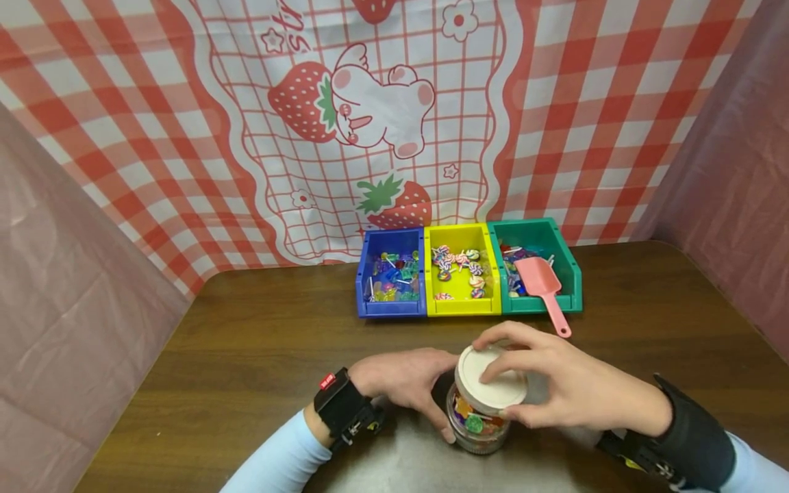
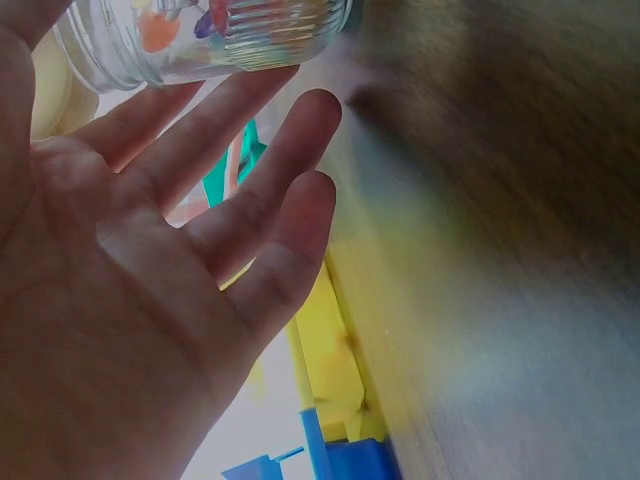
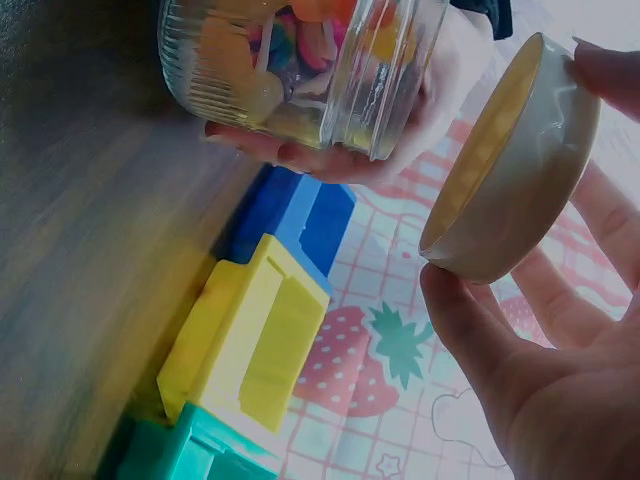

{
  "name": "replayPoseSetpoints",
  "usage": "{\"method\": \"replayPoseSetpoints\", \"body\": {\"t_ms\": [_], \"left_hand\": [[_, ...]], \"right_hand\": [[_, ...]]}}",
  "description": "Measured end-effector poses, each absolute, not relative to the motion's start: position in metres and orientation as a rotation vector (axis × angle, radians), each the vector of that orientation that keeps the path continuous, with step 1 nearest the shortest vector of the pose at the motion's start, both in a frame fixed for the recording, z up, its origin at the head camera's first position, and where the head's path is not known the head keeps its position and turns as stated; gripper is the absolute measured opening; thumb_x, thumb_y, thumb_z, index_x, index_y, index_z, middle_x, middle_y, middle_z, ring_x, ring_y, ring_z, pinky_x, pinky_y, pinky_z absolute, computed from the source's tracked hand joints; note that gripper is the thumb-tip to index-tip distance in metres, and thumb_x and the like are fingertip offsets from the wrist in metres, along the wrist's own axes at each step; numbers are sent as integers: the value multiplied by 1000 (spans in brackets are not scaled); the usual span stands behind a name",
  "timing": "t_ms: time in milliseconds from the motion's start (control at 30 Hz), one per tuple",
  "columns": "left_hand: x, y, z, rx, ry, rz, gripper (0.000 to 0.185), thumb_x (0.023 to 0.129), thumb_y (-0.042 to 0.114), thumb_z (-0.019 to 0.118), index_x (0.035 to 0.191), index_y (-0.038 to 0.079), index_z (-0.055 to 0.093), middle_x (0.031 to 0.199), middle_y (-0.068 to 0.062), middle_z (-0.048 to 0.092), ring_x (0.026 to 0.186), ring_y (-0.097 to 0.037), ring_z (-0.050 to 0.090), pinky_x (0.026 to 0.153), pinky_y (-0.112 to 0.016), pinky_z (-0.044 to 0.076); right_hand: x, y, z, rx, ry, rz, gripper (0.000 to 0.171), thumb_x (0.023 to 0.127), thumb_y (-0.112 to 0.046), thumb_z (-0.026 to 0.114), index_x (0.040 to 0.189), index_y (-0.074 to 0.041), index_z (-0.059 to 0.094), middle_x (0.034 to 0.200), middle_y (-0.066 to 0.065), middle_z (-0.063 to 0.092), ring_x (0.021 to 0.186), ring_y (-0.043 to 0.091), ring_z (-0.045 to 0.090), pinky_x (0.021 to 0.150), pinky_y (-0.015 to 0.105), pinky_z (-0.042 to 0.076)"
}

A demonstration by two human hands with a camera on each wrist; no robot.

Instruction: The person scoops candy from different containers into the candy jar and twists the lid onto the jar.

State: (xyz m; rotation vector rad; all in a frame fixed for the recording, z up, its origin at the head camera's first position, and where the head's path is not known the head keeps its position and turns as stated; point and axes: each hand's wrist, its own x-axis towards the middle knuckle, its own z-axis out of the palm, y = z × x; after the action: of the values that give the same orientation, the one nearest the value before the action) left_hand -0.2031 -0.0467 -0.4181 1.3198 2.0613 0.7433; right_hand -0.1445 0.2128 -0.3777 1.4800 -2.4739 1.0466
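1. My left hand [image 1: 403, 380] is on the left side of the jar [image 1: 477, 421]. Its fingers are nearly straight and lie against the ribbed glass; in the left wrist view the palm is open [image 2: 150, 290] and only the fingertips touch the jar [image 2: 215, 35].
2. The jar stands upright on the brown table [image 1: 246, 356], near its front edge, between my two hands. Colourful sweets are inside.
3. My right hand [image 1: 567, 383] holds the white lid [image 1: 490, 376] by its rim, thumb below and fingers above. In the right wrist view the lid [image 3: 510, 160] is tilted and just apart from the mouth of the jar [image 3: 300, 70].
4. Behind, at the cloth wall, stand three bins side by side: blue bin [image 1: 391, 274], yellow bin [image 1: 461, 270], green bin [image 1: 539, 263].
5. A pink scoop [image 1: 545, 287] lies in the green bin, its handle sticking out over the front.
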Motion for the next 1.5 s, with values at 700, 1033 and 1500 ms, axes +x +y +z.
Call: {"method": "replayPoseSetpoints", "body": {"t_ms": [700,1033,1500], "left_hand": [[-205,-48,-419,1357,2069,749,83,68,35,93,139,23,52,123,17,60,109,3,54,97,-17,40],[-206,-48,-419,1344,2076,746,82,68,36,93,138,24,52,121,18,60,108,3,55,96,-17,41],[-204,-47,-419,1329,2107,715,71,70,39,92,128,24,54,117,16,58,106,1,53,96,-19,40]], "right_hand": [[-139,201,-397,1669,-2462,953,36,88,-34,78,123,-34,67,142,-1,47,123,20,46,89,33,51],[-139,199,-399,1640,-2485,871,39,87,-42,77,124,-32,68,140,-4,49,123,18,46,89,35,51],[-146,206,-396,1810,-2421,1052,40,89,-25,77,128,-26,66,142,1,48,125,23,50,95,31,48]]}}
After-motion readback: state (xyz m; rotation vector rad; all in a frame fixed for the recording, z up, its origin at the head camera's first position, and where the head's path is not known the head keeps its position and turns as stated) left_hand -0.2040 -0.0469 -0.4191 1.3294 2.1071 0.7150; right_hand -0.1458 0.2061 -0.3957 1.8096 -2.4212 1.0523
